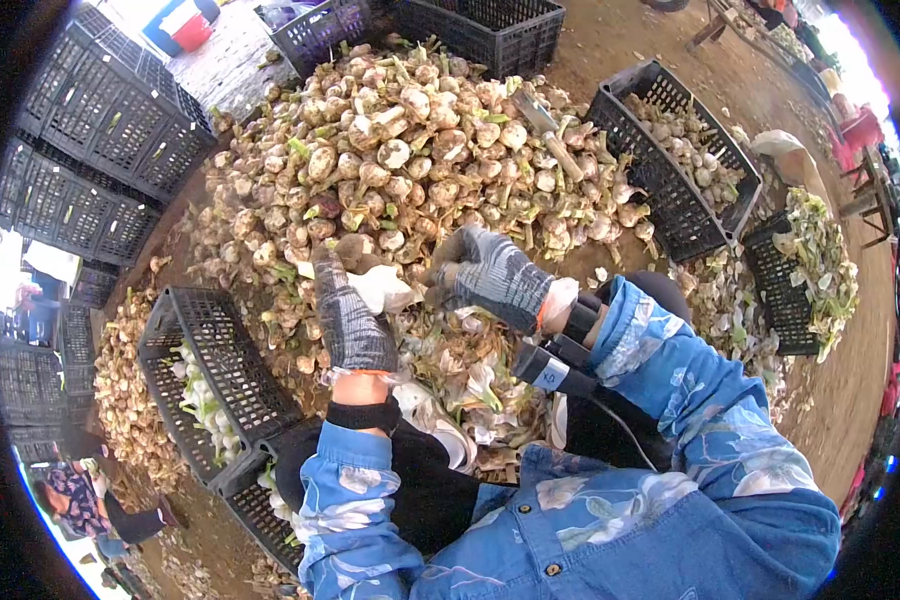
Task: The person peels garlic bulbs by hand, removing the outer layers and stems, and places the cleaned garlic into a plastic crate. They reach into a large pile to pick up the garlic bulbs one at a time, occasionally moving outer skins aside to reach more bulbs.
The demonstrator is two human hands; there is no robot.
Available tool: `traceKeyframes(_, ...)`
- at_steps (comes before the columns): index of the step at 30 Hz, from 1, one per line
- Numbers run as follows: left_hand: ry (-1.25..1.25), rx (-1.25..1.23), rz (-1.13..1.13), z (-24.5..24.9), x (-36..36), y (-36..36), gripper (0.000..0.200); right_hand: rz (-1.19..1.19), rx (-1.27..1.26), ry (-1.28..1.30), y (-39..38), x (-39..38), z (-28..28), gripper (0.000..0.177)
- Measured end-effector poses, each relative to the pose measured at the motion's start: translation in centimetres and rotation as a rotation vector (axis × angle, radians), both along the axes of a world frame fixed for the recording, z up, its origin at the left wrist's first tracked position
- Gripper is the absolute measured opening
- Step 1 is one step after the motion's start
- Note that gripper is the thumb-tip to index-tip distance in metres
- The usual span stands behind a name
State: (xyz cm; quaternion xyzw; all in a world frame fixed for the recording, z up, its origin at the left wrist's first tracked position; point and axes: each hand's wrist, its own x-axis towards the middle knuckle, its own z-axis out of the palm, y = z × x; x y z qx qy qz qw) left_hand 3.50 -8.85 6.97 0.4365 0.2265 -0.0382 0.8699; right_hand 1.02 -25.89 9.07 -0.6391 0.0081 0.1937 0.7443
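A large heap of garlic bulbs lies in front of me. My left hand, in a grey glove, has its fingers closed round a pale white garlic bulb. Just to the right of that bulb is my right hand, also gloved, its fingers curled together; whatever they hold, if anything, is hidden. Below both hands, loose skins and leaves cover the ground between my shoes. A knife-like tool with a wooden handle rests on top of the heap.
To the left, a black crate holds cleaned white garlic; stacked crates rise behind it. Another crate at the right contains bulbs, beside a crate with leaves. A person is at the lower left.
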Motion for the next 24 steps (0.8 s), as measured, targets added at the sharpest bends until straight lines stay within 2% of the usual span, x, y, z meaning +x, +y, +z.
traceKeyframes(2,-0.203,0.549,-0.002,-1.5,0.4,0.3,0.041,0.054,-0.074,-0.009,0.5,-0.3,0.9,0.026)
traceKeyframes(4,-0.147,0.608,-0.031,-1.8,-0.1,0.1,0.042,0.138,-0.155,-0.083,1.1,-0.5,1.0,0.028)
traceKeyframes(6,-0.040,0.728,-0.078,-1.2,-0.5,-0.2,0.044,0.119,-0.265,-0.180,1.7,-0.5,-0.2,0.034)
traceKeyframes(7,-0.120,0.880,-0.171,-1.1,-0.3,0.0,0.042,0.119,-0.265,-0.181,1.9,-0.7,-0.3,0.034)
traceKeyframes(8,-0.120,0.881,-0.169,-1.0,-0.3,-0.1,0.042,0.043,-0.111,-0.150,2.0,-1.0,-0.4,0.033)
traceKeyframes(9,-0.096,0.391,-0.085,-0.8,-0.2,-0.2,0.041,-0.030,0.044,-0.119,2.1,-1.1,-0.5,0.031)
traceKeyframes(10,-0.070,-0.099,-0.003,-0.5,-0.2,-0.2,0.040,-0.019,-0.159,-0.118,1.8,-0.7,0.1,0.028)
traceKeyframes(11,-0.002,-0.238,0.094,-0.2,0.0,0.1,0.038,-0.062,-0.019,-0.019,1.8,-0.8,0.6,0.026)
traceKeyframes(12,-0.002,-0.238,0.096,-0.1,-0.1,0.3,0.038,-0.106,0.118,0.081,1.7,-0.9,0.9,0.024)
traceKeyframes(13,-0.003,-0.223,0.086,-0.1,-0.2,0.5,0.041,0.013,-0.062,0.024,1.1,-0.4,-0.2,0.024)
traceKeyframes(14,-0.004,-0.208,0.074,0.1,-0.2,0.4,0.045,0.013,-0.064,0.022,1.2,-0.2,-0.1,0.024)
traceKeyframes(15,0.006,-0.160,0.029,0.6,-0.4,0.5,0.049,0.040,0.021,0.038,1.3,-0.3,-0.1,0.027)
traceKeyframes(16,0.008,-0.161,0.027,-1.5,0.1,1.5,0.049,0.067,0.107,0.054,1.4,-0.5,0.0,0.029)
traceKeyframes(17,-0.092,-0.270,-0.211,-5.1,1.1,3.3,0.049,0.058,0.435,0.205,1.2,-0.6,0.4,0.033)
traceKeyframes(18,-0.192,-0.379,-0.450,-7.0,1.6,4.3,0.050,0.055,0.434,0.205,1.3,-0.3,0.4,0.033)
traceKeyframes(19,-0.038,-0.263,-0.319,-3.8,1.0,2.5,0.040,0.115,0.581,0.332,1.4,0.1,0.4,0.033)
traceKeyframes(20,-0.039,-0.263,-0.322,-1.6,0.2,1.1,0.040,0.176,0.727,0.459,1.4,0.4,0.4,0.032)
traceKeyframes(21,-0.077,-0.118,-0.235,0.2,-0.4,-0.1,0.043,0.124,0.375,0.146,1.4,-0.2,1.4,0.028)
traceKeyframes(22,-0.114,0.027,-0.147,1.0,-0.6,-0.6,0.047,0.123,0.376,0.145,1.1,-0.2,1.0,0.028)
traceKeyframes(23,-0.234,0.431,-0.304,-0.8,0.4,0.3,0.038,0.091,0.239,0.103,0.8,-0.1,0.2,0.027)
traceKeyframes(24,-0.234,0.431,-0.305,-1.3,0.1,0.5,0.038,0.059,0.102,0.061,0.7,0.0,-0.3,0.027)
